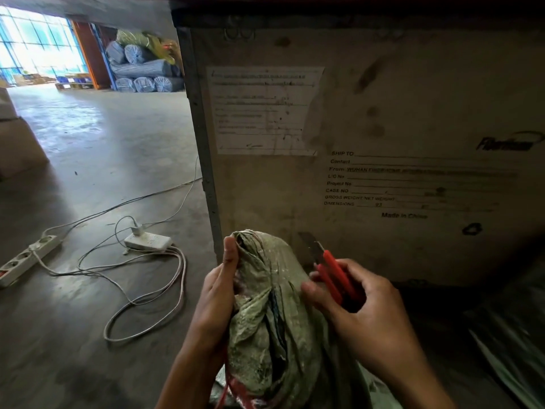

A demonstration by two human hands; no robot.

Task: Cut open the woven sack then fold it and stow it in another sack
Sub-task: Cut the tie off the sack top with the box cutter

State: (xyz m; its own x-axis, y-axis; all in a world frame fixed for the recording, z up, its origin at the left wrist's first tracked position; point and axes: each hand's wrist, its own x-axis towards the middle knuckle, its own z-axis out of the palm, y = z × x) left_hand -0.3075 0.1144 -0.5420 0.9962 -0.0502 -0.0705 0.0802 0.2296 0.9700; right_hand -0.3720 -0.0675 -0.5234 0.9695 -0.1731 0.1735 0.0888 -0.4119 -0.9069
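Observation:
A dirty green woven sack, bunched and crumpled, stands up in front of me at the lower middle. My left hand grips its gathered top from the left, thumb pointing up. My right hand holds a red utility knife with its blade out and pointing up and left, just right of the sack's top. The right thumb touches the sack's fabric. Red cord hangs at the sack's lower end.
A large worn wooden crate with a paper label stands right behind the sack. Two white power strips and looping cables lie on the concrete floor at left. Another dark sack lies at lower right. Wrapped rolls are stacked far back.

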